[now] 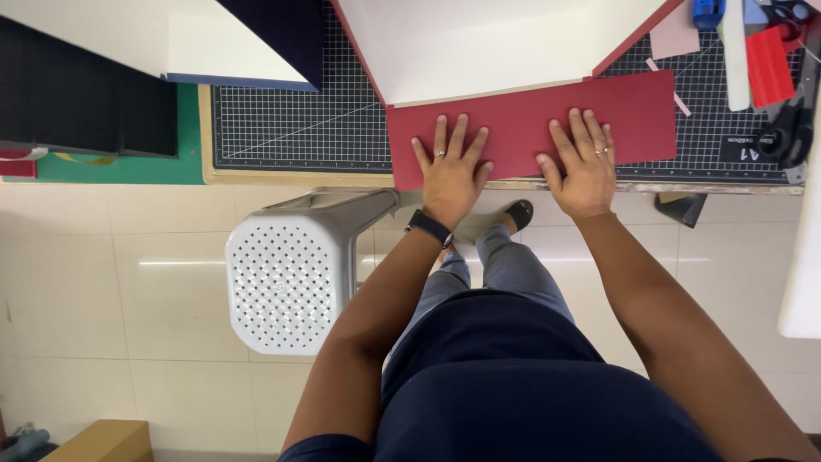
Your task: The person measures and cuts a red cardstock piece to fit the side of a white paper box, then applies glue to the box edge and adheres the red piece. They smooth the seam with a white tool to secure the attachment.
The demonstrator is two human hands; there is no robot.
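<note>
A dark red sheet (522,120) lies at the near edge of a black gridded cutting mat (299,120). It is folded up over the front of a large white board (487,43) with red edges. My left hand (451,167) presses flat on the left part of the red flap, fingers spread, a ring and a wrist band on it. My right hand (579,158) presses flat on the right part of the flap, also ringed. Neither hand grips anything.
A white perforated metal stool (291,274) stands on the tiled floor left of my legs. Black scissors (787,128), a red card (768,64) and a white strip (735,60) lie at the mat's right. Dark and white boards (248,43) sit at far left. A cardboard box (98,441) is on the floor.
</note>
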